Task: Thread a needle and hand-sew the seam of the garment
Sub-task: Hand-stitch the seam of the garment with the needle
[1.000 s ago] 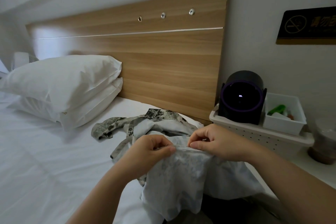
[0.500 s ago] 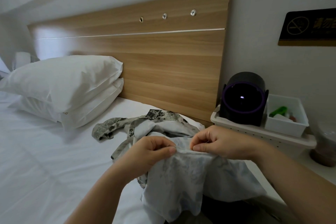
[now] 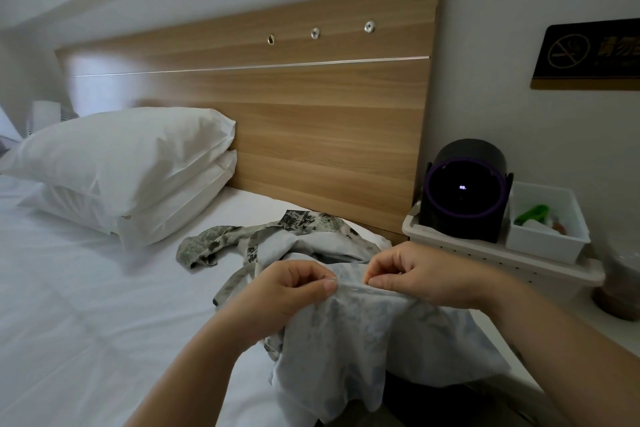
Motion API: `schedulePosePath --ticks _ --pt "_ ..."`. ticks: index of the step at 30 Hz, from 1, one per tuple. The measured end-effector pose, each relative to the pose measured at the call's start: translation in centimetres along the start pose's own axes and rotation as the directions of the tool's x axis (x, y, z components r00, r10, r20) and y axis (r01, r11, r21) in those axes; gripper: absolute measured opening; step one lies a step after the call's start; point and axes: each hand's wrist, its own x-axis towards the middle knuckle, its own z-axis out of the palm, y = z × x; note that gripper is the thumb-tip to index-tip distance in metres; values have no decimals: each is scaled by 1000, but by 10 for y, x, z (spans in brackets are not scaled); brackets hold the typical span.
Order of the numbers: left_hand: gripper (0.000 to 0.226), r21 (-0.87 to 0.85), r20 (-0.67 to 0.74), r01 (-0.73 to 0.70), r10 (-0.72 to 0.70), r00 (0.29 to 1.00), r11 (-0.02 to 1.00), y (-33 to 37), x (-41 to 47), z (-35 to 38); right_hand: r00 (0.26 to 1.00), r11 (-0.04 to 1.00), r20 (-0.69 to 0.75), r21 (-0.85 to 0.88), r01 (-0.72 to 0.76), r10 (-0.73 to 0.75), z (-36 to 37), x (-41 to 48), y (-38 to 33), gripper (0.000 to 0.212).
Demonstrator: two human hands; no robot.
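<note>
Head view, left hand [image 3: 287, 291] and right hand [image 3: 422, 274] pinching garment [image 3: 346, 340] edge, white bin [image 3: 540, 246] — green item [image 3: 531, 213] inside — in tray [image 3: 485, 253]

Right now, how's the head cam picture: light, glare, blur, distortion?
Head view: dim, soft light; pale glare on the headboard, left end; wide-angle stretch at frame edges; sign at right blurred; left hand, right hand and garment fairly sharp.

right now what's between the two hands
In the head view, only a short folded edge of the garment spans from the left hand to the right hand.
</note>
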Motion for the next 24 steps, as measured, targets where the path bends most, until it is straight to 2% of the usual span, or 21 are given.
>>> schedulePosePath --ticks 11,24 --pt "11 7 -24 3 -3 1000 1000 2 1 0 1000 1000 -18 -29 -10 9 0 0 -1 14" --pt "15 -5 -5 11 -11 1000 1000 -1 1 0 1000 998 -11 62 22 -21 2 -1 -2 16"
